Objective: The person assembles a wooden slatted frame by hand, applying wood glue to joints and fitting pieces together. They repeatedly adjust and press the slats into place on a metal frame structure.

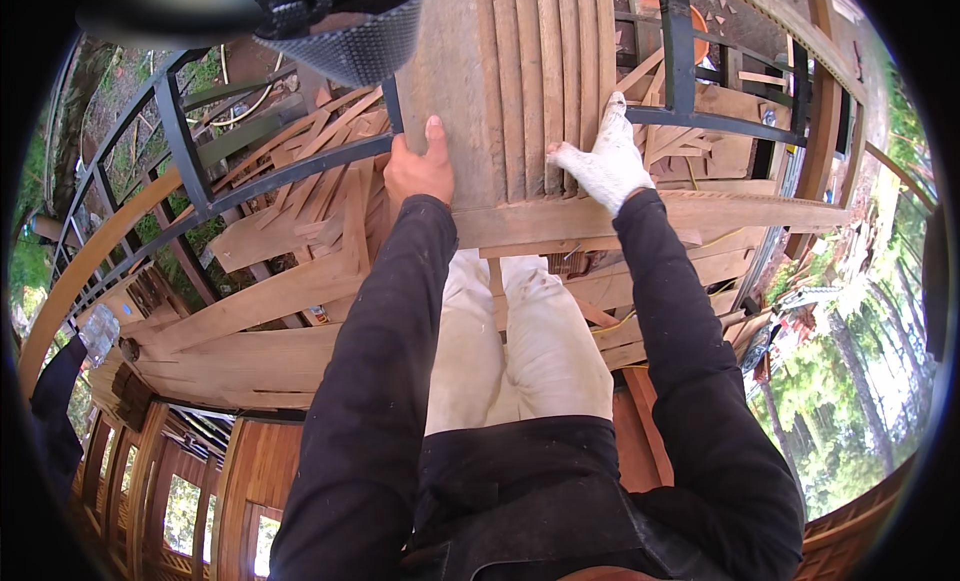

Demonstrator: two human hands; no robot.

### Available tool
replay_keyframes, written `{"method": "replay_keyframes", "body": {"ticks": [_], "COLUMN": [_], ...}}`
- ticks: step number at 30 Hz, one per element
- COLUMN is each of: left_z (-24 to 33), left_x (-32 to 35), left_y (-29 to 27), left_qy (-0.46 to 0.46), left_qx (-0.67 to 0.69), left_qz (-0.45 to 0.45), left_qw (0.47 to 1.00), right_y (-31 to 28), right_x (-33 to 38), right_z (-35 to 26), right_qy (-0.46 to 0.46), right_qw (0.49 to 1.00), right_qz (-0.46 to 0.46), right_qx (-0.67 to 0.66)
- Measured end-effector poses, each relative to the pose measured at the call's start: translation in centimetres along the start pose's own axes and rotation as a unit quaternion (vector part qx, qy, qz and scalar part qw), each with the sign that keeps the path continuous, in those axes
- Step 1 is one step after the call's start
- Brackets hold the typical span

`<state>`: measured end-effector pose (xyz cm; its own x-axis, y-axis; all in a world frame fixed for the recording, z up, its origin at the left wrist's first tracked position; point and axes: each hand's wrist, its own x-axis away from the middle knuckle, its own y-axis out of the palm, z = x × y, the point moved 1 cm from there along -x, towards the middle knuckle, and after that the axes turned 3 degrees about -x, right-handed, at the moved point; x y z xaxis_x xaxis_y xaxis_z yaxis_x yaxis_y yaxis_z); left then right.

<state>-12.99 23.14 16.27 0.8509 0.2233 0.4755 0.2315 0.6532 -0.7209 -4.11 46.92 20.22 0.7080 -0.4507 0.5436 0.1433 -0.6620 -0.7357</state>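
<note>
Head view: a broad plank (445, 91) and narrow wooden strips (543, 91) lie side by side between the two hands, their near ends at a crosswise board (730, 211). The bare left hand (418, 171) meets the plank's left edge, thumb extended forward and the other fingers folded; whether these clasp the underside cannot be told. The white-gloved right hand (610, 166) touches the strips' right side, fingers spread, one digit pointing across the strips, another forward. Left of the plank appear a dark metal frame (182, 131) and scattered offcuts (356, 211).
</note>
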Motion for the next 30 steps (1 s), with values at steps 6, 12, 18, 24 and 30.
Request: {"method": "replay_keyframes", "body": {"ticks": [6, 12, 18, 24, 30], "left_z": [-0.3, -0.3, -0.4, -0.1, 0.4], "left_x": [-0.2, -0.1, -0.2, 0.1, 0.3], "left_y": [0.2, 0.2, 0.4, 0.4, 0.2], "left_qy": [0.013, 0.039, 0.043, 0.051, 0.039], "left_qx": [0.0, 0.006, 0.007, -0.007, 0.012], "left_qz": [-0.007, 0.014, 0.019, 0.035, 0.023], "left_qw": [1.0, 0.999, 0.999, 0.998, 0.999], "right_y": [-2.3, 1.1, 0.1, 1.1, 1.9], "right_x": [-4.8, -5.5, -6.5, -5.1, 1.1], "right_z": [3.8, 3.3, 2.4, -0.7, -1.6], "right_qy": [0.133, 0.107, 0.022, -0.117, -0.308], "right_qw": [0.825, 0.862, 0.967, 0.961, 0.943], "right_qz": [0.075, -0.005, 0.025, 0.23, 0.074], "right_qx": [-0.544, -0.496, -0.253, 0.094, 0.102]}}
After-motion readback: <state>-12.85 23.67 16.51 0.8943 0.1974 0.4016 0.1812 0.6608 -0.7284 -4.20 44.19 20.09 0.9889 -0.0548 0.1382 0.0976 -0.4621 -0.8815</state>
